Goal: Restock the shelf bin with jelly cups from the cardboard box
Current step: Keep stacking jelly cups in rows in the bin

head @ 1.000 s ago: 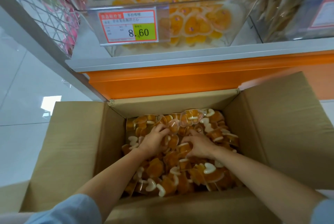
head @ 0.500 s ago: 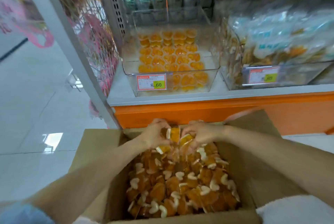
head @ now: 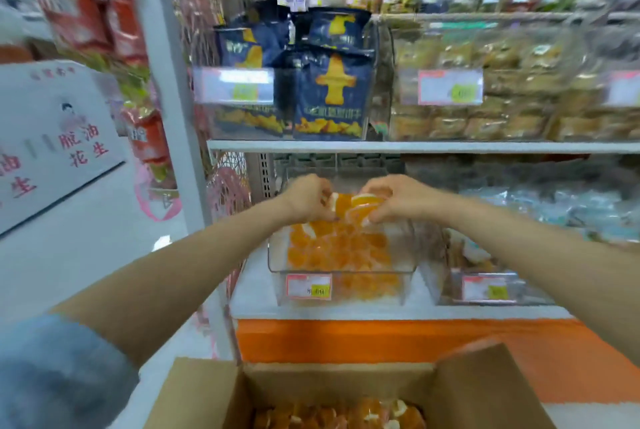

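So the handful of small orange jelly cups with white lids [head: 356, 208] is up in the air right over the clear plastic shelf bin [head: 273, 255], squeezed between both hands. The left hand [head: 306, 198] has its fingers curled round the left side of the bunch. The right hand [head: 398, 198] has its fingers curled over the top and right side. Both sets of fingertips point down and in toward each other. The cups sit in the gap between the two palms, and a couple poke out under the right hand's fingers. It's pretty motion-blurry, so no idea how many cups are in there.

The bin sits on the white shelf [head: 346, 312] and has a layer of loose orange cups [head: 339, 252] covering its floor, well below the rim. A red-edged price tag [head: 308, 286] with a green patch is on its front, left side. Just right of it is another clear bin [head: 446, 276] with its own tag. What's in that one is too blurred to tell.

Lower down, the brown cardboard box [head: 485, 390] stands open with its flaps up, in front of the orange base panel [head: 346, 342] under the shelf. More boxed jelly cups [head: 339, 416] show inside it. One shelf up, dark blue snack bags [head: 332, 92] with a yellow shape on them stand upright in a clear container.
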Motion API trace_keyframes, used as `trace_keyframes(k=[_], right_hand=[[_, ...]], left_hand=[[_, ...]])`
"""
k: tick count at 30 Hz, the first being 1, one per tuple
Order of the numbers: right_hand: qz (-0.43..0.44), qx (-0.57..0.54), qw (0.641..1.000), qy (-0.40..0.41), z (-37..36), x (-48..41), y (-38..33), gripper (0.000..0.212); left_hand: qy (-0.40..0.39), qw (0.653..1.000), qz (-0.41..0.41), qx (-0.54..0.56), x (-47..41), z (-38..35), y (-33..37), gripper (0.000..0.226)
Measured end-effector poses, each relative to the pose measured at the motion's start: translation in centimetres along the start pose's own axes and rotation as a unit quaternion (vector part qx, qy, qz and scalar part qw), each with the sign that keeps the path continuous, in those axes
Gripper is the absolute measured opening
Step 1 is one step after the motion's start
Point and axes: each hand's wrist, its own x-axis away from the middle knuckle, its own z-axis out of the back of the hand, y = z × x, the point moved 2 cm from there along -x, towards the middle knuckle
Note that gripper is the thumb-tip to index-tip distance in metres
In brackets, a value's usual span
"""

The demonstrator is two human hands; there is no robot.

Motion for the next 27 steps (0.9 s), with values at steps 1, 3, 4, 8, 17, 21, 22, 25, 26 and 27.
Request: trace_keyframes(k=[1, 3, 4, 8, 17, 21, 22, 25, 26, 27], right_hand=[[-0.021, 0.015, 1.0, 0.005, -0.7, -1.7, 0.8, 0.029], [-0.063, 0.07, 0.995, -0.014, -2.7, -4.7, 2.6, 0.039], [-0.084, 0.091, 0.992, -0.03, -4.0, -5.7, 3.5, 0.047], [-0.127, 0.132, 0.982, -0.056, -8.0, -7.9, 6.3, 0.059], [-0.148, 0.149, 0.977, -0.043, -9.2, -8.6, 8.5, 0.063], [-0.147, 0.135, 0.98, -0.001, -7.7, -8.0, 8.7, 0.031], [-0.14, 0.131, 0.981, 0.011, -7.4, -7.8, 8.5, 0.03], [-0.123, 0.105, 0.986, 0.038, -6.5, -7.0, 7.6, 0.033], [-0.112, 0.104, 0.987, 0.046, -6.2, -6.7, 7.3, 0.037], [-0.105, 0.106, 0.988, 0.052, -5.9, -6.4, 6.8, 0.041]], left_hand=[[-0.026, 0.999, 0.023, -0.015, -1.3, -1.1, -0.6, 0.02], [-0.082, 0.994, 0.064, -0.03, -3.1, -3.7, -2.3, 0.021], [-0.108, 0.99, 0.077, -0.039, -3.7, -4.8, -3.0, 0.023], [-0.171, 0.977, 0.097, -0.088, -4.6, -7.3, -4.4, 0.04], [-0.143, 0.98, 0.133, 0.023, -5.3, -9.2, -6.1, 0.051], [-0.137, 0.978, 0.148, 0.058, -4.7, -9.6, -6.8, 0.048], [-0.143, 0.976, 0.152, 0.057, -4.4, -9.6, -6.9, 0.049], [-0.158, 0.975, 0.152, 0.035, -3.6, -9.5, -7.0, 0.054], [-0.159, 0.975, 0.15, 0.036, -3.5, -9.5, -7.0, 0.054], [-0.155, 0.976, 0.146, 0.039, -3.4, -9.4, -6.9, 0.052]])
